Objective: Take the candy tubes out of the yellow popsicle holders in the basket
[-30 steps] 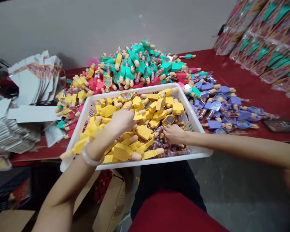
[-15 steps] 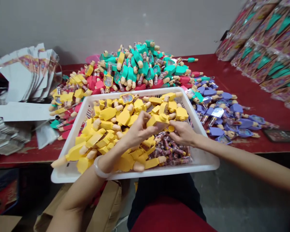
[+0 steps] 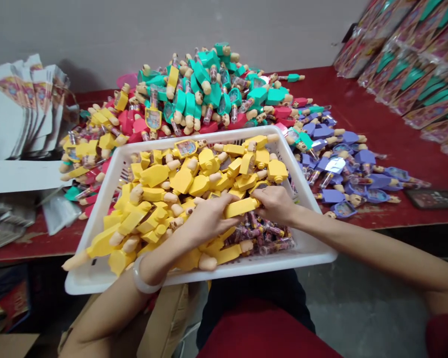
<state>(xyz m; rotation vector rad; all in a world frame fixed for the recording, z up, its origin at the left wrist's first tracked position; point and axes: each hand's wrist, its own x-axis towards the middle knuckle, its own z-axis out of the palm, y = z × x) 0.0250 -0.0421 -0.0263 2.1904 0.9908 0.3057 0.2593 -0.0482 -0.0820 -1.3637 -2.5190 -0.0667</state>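
Plain grey wall [image 3: 97, 30] at the back; red tabletop [image 3: 343, 99] in front of it, its paint worn near the front edge; a loose heap of green plastic pieces [image 3: 189, 105] behind the basket, purple-blue plastic pieces [image 3: 366, 156] to the right, white printed cards [image 3: 17, 119] standing at the left; dark flat rectangular object [image 3: 433, 199] at the far right.

White plastic basket with slotted walls [image 3: 246, 272] lies nearest the body, overhanging the front edge; it holds many yellow plastic pieces with beige knobbed ends [image 3: 181, 180], mostly left and centre; small clear tubes with purplish contents [image 3: 276, 246] show at its right front corner.

Held item: one yellow plastic block-shaped piece [image 3: 241, 207], raised over the basket, right of centre, just above the tubes; long axis runs nearly side to side, right end slightly farther from the body; left hand [image 3: 211, 216] grips the left end, fingers curled round it; right hand [image 3: 278, 203] meets the right end, thumb and fingers pinched together there; whether a small part is also between those fingertips, cannot tell.

Key relation: piece bridges the two hands, roughly in line with both; its right end is nearer the right hand, touching; tubes lie below the right hand, towards the body.
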